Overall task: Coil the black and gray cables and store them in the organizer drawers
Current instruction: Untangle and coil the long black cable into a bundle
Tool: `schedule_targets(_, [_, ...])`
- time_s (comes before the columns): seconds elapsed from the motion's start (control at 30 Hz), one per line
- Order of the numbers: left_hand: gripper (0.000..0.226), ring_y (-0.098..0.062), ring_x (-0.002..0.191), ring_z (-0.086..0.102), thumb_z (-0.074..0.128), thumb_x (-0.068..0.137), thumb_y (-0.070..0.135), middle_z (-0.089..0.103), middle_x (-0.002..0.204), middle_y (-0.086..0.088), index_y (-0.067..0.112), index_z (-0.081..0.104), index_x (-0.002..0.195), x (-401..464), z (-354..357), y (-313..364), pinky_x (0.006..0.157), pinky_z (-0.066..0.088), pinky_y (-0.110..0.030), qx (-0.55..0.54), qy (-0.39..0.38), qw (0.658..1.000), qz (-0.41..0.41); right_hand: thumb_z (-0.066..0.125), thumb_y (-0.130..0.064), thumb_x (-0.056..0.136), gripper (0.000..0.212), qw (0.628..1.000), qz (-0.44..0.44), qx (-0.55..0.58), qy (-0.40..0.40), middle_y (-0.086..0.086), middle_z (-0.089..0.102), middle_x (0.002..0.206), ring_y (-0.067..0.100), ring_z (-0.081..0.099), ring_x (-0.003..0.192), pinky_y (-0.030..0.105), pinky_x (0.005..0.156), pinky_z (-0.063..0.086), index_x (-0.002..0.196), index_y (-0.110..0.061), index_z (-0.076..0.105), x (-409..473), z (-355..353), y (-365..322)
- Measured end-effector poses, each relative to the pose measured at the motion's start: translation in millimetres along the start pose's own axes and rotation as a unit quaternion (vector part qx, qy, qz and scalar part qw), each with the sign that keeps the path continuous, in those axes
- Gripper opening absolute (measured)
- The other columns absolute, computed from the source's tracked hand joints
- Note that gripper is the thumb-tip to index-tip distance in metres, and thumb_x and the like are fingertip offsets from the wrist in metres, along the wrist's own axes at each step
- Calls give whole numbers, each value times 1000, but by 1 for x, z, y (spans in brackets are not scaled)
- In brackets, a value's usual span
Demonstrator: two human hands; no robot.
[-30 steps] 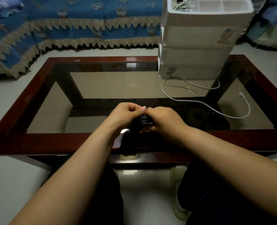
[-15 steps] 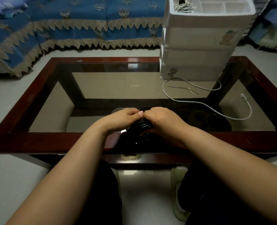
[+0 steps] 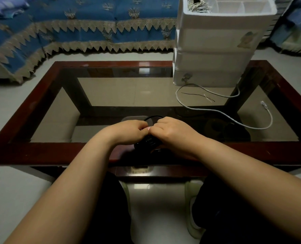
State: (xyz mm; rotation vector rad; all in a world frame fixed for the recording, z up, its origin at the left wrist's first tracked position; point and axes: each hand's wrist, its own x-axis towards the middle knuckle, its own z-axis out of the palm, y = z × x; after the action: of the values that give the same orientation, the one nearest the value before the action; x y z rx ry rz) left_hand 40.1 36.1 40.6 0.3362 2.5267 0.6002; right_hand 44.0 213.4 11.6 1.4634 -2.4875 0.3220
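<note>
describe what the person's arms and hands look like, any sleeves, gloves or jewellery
Both forearms are bare right up to the frame edge, with no sleeves in view. The left hand and right hand wear no gloves, and no rings, watch or bracelet show on either wrist. No markings are visible.

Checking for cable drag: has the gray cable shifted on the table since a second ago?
No. The gray cable keeps the same loop beside the white organizer.
</note>
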Motion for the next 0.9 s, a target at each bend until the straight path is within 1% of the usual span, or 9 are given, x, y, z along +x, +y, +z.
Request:
schedule_targets(0.1, [29,-11,82,55,38,101,40,61,97,-1,17,55,109,-3,0,1,76,45,-32,12,13,1000,-17,38,-30,85,39,1000,2,-4,-11,9,65,78,26,60,70,38,65,49,93,-4,66,0,-2,-1])
schedule_targets(0.17, [35,-15,86,56,36,101,40,62,100,-3,15,56,114,-5,0,2,79,44,-33,14,5,1000,-26,39,-30,86,40,1000,5,-5,-18,10,66,80,26,61,71,39,66,50,95,-3,66,1,-2,-1])
schedule_targets(0.27, [39,-15,86,55,32,102,40,64,104,-4,16,60,116,-6,3,1,81,42,-31,11,-11,1000,-22,39,-30,86,40,1000,5,3,-26,9,67,82,25,61,72,35,68,48,98,-3,66,0,-4,-3])
schedule_targets(0.33, [36,-14,87,54,31,102,42,62,102,-1,19,57,111,-6,3,1,81,41,-32,10,-11,1000,-19,39,-31,86,40,1000,6,7,-27,8,66,80,25,60,71,35,67,49,96,-4,66,0,-5,-4])
schedule_targets(0.47, [24,-5,76,51,33,102,42,56,86,9,28,52,99,-6,3,-2,72,38,-29,-17,-13,1000,-5,41,-31,86,37,999,2,2,-32,8,66,80,24,60,71,36,67,49,96,-6,66,2,-5,-4])
schedule_targets(0.6, [37,-7,64,51,37,102,38,62,83,-2,11,62,108,-3,3,-6,62,40,-23,-73,-25,997,18,45,-30,84,34,999,0,5,-37,8,66,80,24,60,70,36,66,49,97,-6,65,2,-7,-3])
schedule_targets(0.73, [30,-8,57,45,44,100,38,54,69,2,15,63,94,0,0,-11,55,35,-24,-143,-50,988,11,46,-28,84,32,999,-6,-8,-46,8,65,80,24,60,70,36,66,50,97,-6,64,2,-6,-1])
schedule_targets(0.83, [25,-8,54,41,45,100,32,49,64,4,18,59,86,3,5,-8,50,33,-22,-190,-15,982,6,50,-34,82,33,999,-1,-19,-36,9,63,75,27,59,67,36,65,48,90,-6,63,3,-6,4])
schedule_targets(0.9, [26,-8,52,39,42,101,33,48,65,3,18,58,86,5,11,-4,47,31,-22,-210,25,977,-7,60,-41,77,36,999,14,-21,-41,8,63,74,28,60,68,34,67,47,86,-7,61,4,-9,8])
